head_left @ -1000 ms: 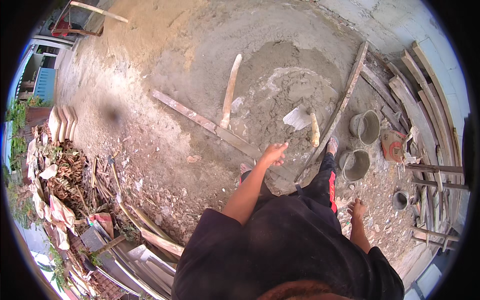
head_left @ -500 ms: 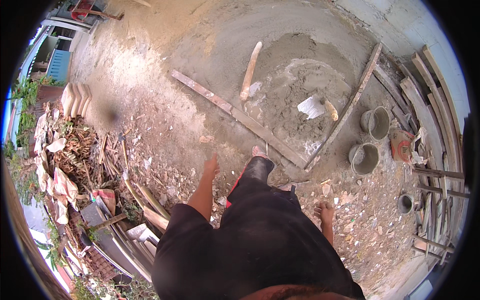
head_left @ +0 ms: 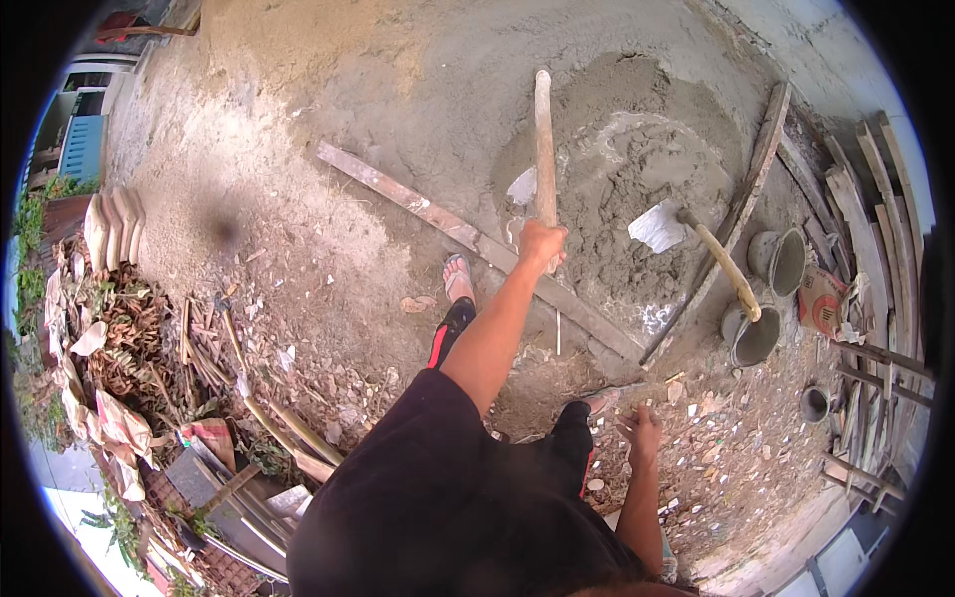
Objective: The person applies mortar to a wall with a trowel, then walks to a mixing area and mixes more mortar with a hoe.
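Observation:
My left hand is wrapped round the lower end of the wooden handle of a hoe. The handle points away from me, and a bit of pale blade shows to its left, at the edge of the wet grey mortar. A second hoe has its flat pale blade on the mortar and its handle slanting toward the buckets; no hand touches it. Low by my right leg hangs my right hand, empty, its fingers apart and slightly bent.
Two long boards meet in a V before me. Two buckets and a paper sack stand to the right, near stacked planks. Rubble covers the near ground. Dry leaves and scrap lie left.
My left hand has reached forward and taken hold of the hoe's handle, which now stands more upright. My legs have moved apart. The second hoe's handle now extends over the right board.

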Motion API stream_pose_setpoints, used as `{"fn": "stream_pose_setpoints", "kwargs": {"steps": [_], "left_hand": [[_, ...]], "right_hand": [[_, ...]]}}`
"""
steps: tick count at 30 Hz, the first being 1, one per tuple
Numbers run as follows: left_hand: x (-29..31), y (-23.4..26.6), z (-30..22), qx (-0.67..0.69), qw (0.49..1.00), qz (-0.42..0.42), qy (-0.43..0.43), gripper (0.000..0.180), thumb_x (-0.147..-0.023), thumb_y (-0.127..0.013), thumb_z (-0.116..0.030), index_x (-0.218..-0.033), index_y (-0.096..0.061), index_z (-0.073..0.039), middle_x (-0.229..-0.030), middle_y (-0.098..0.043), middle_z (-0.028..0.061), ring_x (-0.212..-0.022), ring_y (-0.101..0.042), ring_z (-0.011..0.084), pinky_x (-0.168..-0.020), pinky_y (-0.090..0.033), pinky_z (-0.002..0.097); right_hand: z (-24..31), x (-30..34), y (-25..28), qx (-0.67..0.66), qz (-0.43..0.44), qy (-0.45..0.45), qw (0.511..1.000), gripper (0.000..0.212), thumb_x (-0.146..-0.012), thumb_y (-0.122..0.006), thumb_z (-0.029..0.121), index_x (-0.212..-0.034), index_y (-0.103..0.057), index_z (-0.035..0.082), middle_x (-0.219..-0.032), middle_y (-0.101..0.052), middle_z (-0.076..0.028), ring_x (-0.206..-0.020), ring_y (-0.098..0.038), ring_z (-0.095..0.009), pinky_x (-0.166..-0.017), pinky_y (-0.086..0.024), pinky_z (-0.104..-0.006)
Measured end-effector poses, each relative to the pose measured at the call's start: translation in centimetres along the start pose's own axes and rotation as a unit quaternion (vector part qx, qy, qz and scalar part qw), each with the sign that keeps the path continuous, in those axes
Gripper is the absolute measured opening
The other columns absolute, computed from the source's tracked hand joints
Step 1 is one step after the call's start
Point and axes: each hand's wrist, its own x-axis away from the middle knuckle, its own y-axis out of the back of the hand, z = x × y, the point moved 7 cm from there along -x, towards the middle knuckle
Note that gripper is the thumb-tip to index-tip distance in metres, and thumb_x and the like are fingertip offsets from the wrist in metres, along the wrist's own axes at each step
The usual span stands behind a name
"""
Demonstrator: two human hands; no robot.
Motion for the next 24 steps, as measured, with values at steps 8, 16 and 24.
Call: {"fn": "stream_pose_setpoints", "kwargs": {"steps": [8, 16, 24], "left_hand": [[0.6, 8.0, 13.4, -0.231, 0.953, -0.069, -0.183, 0.045, -0.078, -0.069, -0.022, -0.112, -0.05, 0.002, -0.08, -0.066, 0.0266, -0.081, -0.066, 0.0454, -0.07, -0.052, 0.0513], [-0.5, 11.2, 18.1, -0.263, 0.961, -0.002, -0.088, 0.045, -0.078, -0.072, -0.022, -0.114, -0.05, -0.005, -0.083, -0.066, 0.0247, -0.081, -0.065, 0.0449, -0.069, -0.051, 0.0525], [4.2, 10.2, 22.5, -0.186, 0.978, 0.069, -0.063, 0.041, -0.076, -0.076, -0.02, -0.106, -0.053, -0.006, -0.086, -0.065, 0.0201, -0.083, -0.064, 0.0435, -0.071, -0.052, 0.0508]], "right_hand": [[19.5, -20.9, -36.5, 0.212, 0.045, 0.171, 0.961, 0.085, -0.084, -0.062, 0.064, -0.135, -0.049, -0.003, -0.125, -0.057, -0.016, -0.113, -0.054, -0.028, -0.097, -0.043, -0.0437], [18.1, -26.8, -50.3, 0.119, 0.034, 0.122, 0.985, 0.033, -0.072, -0.073, 0.017, -0.094, -0.064, -0.006, -0.073, -0.064, -0.011, -0.061, -0.06, -0.023, -0.057, -0.047, -0.0361], [19.6, -11.1, -42.9, -0.023, 0.007, 0.157, 0.987, 0.016, -0.074, -0.065, 0.004, -0.089, -0.057, 0.001, -0.069, -0.056, -0.007, -0.059, -0.054, -0.017, -0.055, -0.043, -0.0331]]}}
